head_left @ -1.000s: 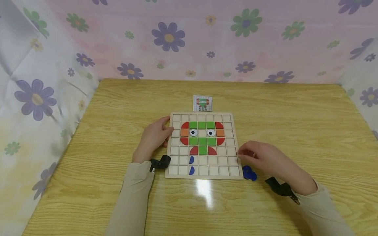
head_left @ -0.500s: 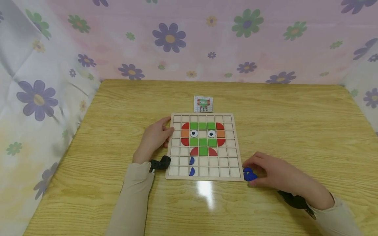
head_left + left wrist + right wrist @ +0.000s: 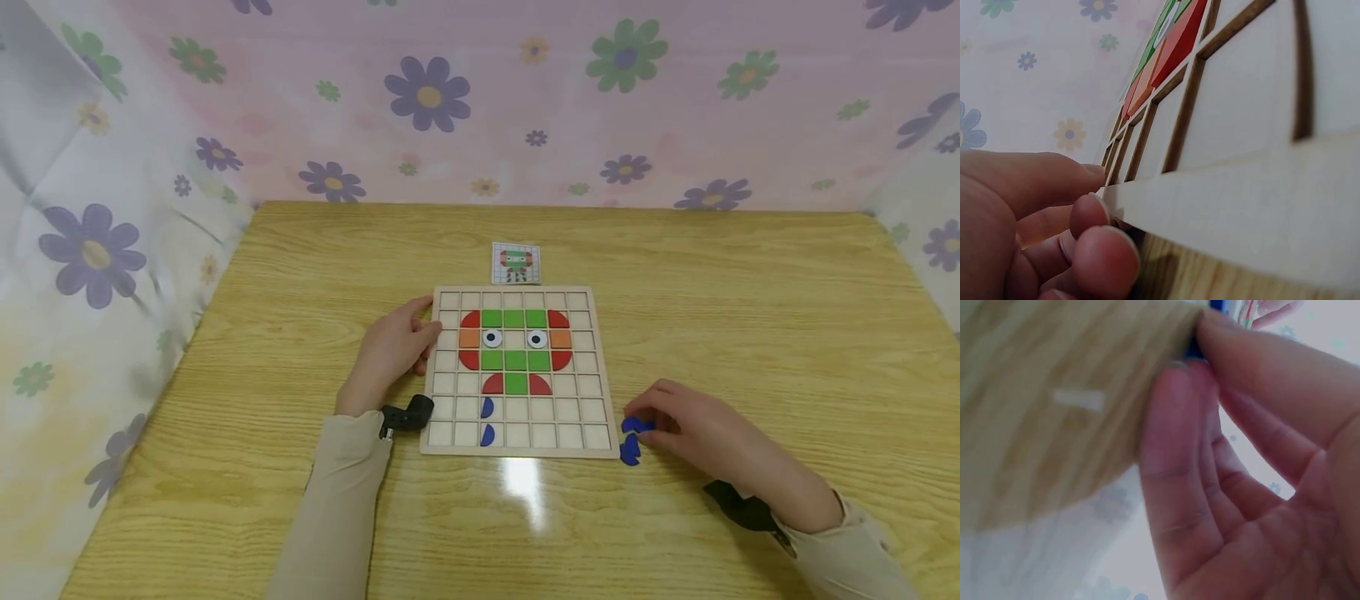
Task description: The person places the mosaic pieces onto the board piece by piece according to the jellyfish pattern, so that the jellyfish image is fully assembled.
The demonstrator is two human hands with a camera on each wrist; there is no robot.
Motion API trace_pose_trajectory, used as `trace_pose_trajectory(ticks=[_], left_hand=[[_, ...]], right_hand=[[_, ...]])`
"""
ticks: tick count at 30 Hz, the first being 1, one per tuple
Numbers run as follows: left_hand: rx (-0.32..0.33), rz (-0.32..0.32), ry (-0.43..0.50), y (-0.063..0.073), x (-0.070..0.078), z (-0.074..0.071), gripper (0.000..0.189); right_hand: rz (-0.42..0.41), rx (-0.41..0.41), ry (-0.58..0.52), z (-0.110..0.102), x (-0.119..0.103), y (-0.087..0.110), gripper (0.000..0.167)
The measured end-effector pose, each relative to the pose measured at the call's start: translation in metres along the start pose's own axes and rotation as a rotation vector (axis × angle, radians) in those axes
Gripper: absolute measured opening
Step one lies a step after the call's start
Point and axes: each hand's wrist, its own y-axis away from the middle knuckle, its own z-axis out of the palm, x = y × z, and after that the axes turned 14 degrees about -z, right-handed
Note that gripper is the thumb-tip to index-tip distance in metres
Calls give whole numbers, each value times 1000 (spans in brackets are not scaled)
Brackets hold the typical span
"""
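A square wooden grid board lies on the table, with green, red and orange pieces and two round eye pieces set in a face pattern. Two blue half-round pieces sit in its lower cells. My left hand holds the board's left edge, its fingertips right at the rim in the left wrist view. Beside the lower right corner, my right hand pinches a blue piece between thumb and fingers; that piece is mostly hidden in the right wrist view. More blue pieces lie just below those fingertips.
A small picture card showing a similar face lies just beyond the board's far edge. The wooden table reaches back to a flowered cloth. Black wrist straps are on both arms.
My right hand has moved from the board's right edge down to the blue pieces. The pile has spread apart, one piece now at the fingertips. My left hand stays on the board.
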Motion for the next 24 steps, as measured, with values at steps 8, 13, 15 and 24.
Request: trace_pose_trajectory(ticks=[8,13,15,24], left_hand=[[5,-1,6,0,1,1,50],[5,22,3,0,1,0,49],[8,25,1,0,1,0,49],[13,36,2,0,1,0,49]], right_hand=[[74,39,89,-4,1,-4,24],[83,83,200,-5,0,-6,20],[77,99,230,-4,-1,-6,19],[10,171,240,-4,4,-8,13]])
